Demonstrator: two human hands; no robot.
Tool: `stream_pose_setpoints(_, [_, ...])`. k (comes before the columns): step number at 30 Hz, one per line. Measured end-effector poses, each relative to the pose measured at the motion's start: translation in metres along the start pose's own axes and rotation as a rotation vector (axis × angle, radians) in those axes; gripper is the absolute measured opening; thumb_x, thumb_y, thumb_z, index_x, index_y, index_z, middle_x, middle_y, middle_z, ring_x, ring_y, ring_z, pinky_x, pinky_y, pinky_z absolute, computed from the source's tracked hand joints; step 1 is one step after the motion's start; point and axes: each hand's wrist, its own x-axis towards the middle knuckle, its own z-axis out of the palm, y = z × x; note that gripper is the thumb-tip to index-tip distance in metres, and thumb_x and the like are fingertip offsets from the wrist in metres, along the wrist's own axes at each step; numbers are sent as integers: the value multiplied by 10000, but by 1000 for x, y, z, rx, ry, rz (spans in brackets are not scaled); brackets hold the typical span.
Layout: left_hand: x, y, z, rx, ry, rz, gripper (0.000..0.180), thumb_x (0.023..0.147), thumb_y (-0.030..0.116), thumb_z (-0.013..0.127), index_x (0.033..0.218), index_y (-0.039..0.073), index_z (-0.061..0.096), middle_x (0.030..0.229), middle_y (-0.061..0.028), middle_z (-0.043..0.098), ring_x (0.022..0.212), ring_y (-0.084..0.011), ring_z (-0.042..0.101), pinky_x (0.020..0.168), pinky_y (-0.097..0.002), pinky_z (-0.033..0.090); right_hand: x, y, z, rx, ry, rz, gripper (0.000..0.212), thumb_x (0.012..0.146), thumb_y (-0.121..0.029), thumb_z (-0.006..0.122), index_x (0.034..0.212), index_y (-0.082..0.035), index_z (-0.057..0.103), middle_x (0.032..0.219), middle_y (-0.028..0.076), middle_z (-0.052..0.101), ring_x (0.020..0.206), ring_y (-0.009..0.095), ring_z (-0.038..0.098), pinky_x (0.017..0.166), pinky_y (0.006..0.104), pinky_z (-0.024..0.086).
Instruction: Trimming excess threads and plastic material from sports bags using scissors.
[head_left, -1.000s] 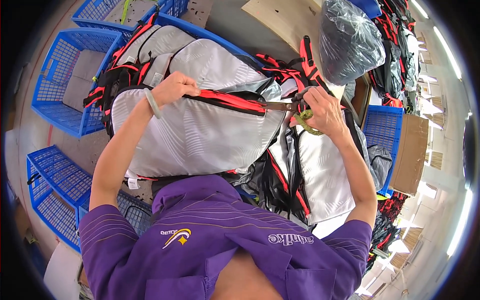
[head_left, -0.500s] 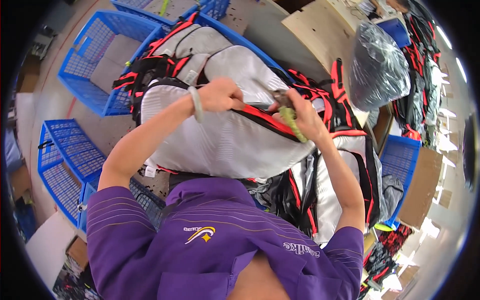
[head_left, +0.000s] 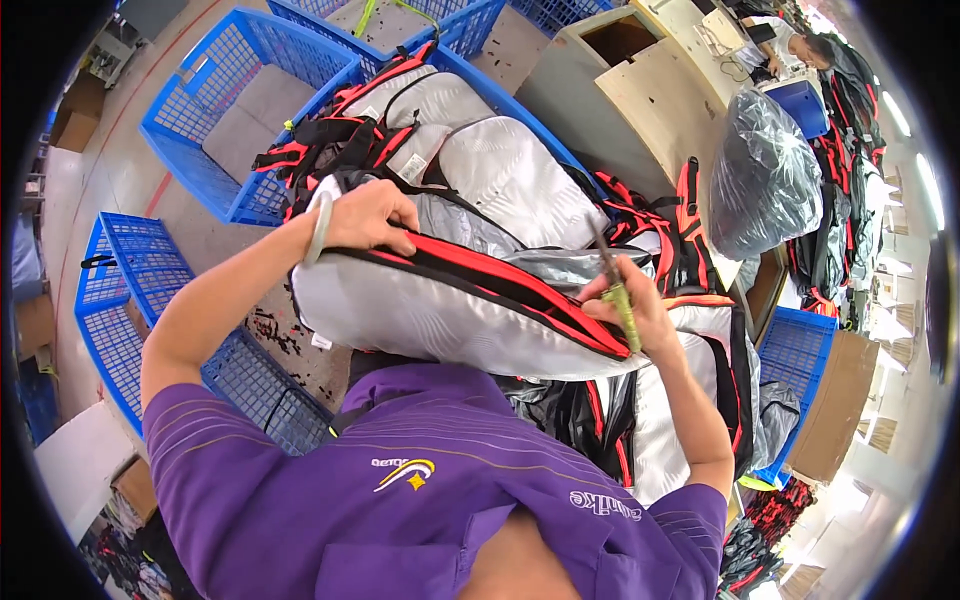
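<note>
A silver-grey bag (head_left: 420,310) with a long red and black trimmed edge (head_left: 480,272) lies across in front of me. At its left end, my left hand (head_left: 365,215) is closed on that edge, fingertips pinching the red trim. My right hand (head_left: 645,305) is wrapped round a pair of scissors (head_left: 622,310) with yellow-green wrapped handles, the dark blades pointing up and away. Its thumb and fingertips are beside the right end of the red trim; whether they also pinch it I cannot tell. The trimmed edge gapes slightly near this hand.
More silver bags (head_left: 515,175) with red and black straps pile up behind. Blue plastic crates (head_left: 225,195) stand at the left and far side. A clear-wrapped bundle (head_left: 765,180) is at right, near a wooden board (head_left: 665,95). A person (head_left: 790,45) sits at the far right.
My left hand has moved left and slightly nearer along the bag, and the trimmed edge is now stretched out long. My right hand with the scissors has shifted right and nearer.
</note>
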Motion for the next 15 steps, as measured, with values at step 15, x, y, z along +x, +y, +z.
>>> stream_pose_setpoints(15, [-41, 46, 60, 297, 625, 175, 183, 720, 197, 723, 820, 61, 651, 882, -89, 646, 911, -291, 589, 855, -392, 420, 84, -60, 79, 188, -282, -144, 253, 777, -78, 711, 917, -36, 504, 795, 14, 590, 734, 76, 538, 675, 238, 442])
